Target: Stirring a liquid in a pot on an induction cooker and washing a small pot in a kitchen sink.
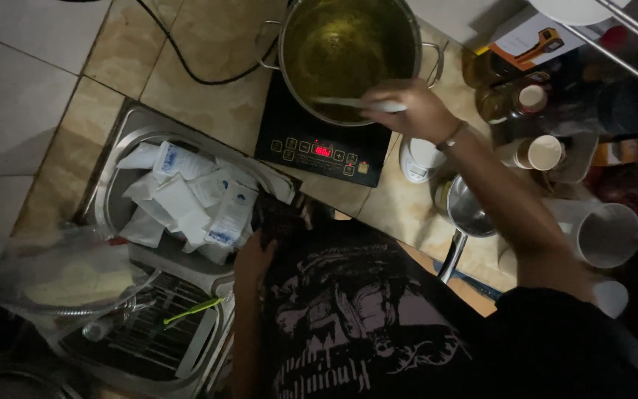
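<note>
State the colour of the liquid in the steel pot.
Yellowish-green liquid, seen in the head view, inside the steel pot.

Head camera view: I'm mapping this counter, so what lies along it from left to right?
Clear plastic bag → sink holding white packets → black induction cooker carrying the steel pot → small white scale → ladle → grey measuring jug.

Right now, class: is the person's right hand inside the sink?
No: the right hand holds a pale utensil over the steel pot, away from the sink.

1 head view, looking steeply down, close
</note>
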